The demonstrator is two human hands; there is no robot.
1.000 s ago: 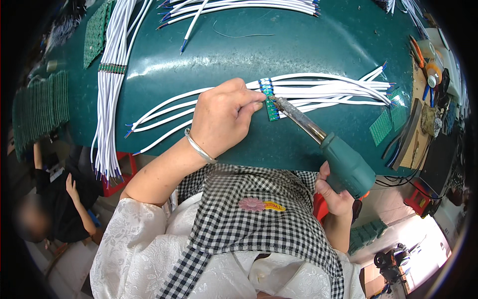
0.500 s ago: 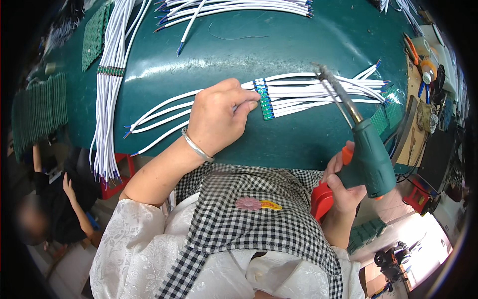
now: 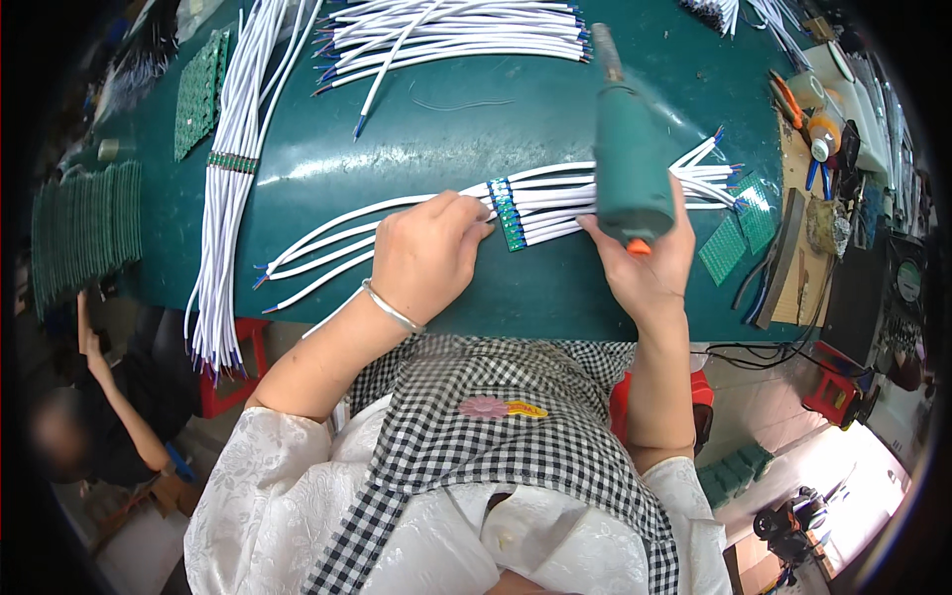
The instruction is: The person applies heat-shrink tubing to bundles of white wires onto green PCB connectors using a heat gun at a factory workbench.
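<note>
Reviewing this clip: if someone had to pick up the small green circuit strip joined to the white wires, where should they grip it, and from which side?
Probably best by the white wires just left of the green strip, coming from the near table edge, where the left hand already presses them. The strip is thin, flat on the table, and wires crowd both long sides, leaving little to pinch. The right hand holds the green tool.

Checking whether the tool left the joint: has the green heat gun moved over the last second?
Yes. The green heat gun in the right hand has swung up; its nozzle, earlier by the green strip, now points away across the table.
</note>
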